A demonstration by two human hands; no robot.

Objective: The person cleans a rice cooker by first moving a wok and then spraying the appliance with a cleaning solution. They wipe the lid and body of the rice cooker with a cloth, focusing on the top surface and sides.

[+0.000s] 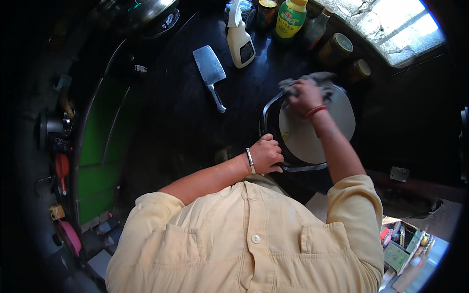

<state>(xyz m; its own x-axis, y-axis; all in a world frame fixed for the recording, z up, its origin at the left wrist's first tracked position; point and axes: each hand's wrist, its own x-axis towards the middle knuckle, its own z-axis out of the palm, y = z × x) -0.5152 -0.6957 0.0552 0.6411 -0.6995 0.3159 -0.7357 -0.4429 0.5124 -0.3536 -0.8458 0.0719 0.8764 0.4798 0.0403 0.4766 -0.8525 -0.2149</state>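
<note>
My right hand (307,96) presses a bunched grey cloth (322,82) against the far side of what looks like a portable cooktop (272,110). This cooktop has a silver rim, a black surround and a large pale disc (307,146); a small yellow sticker (284,136) shows near the disc's left side. At the near left corner, my left hand (267,154) has its fingers curled over the rim. Farther left on the dark counter (176,121) lies a cleaver (210,69), its handle towards me. Beyond it stands a white spray bottle (241,45).
Along the back stand a green-and-yellow sauce bottle (289,20), a glass bottle (318,27) and lidded jars (335,49). A window (406,29) is at the far right. A metal lidded pan (146,13) sits far left. Green cabinet panels (97,143) line the left side.
</note>
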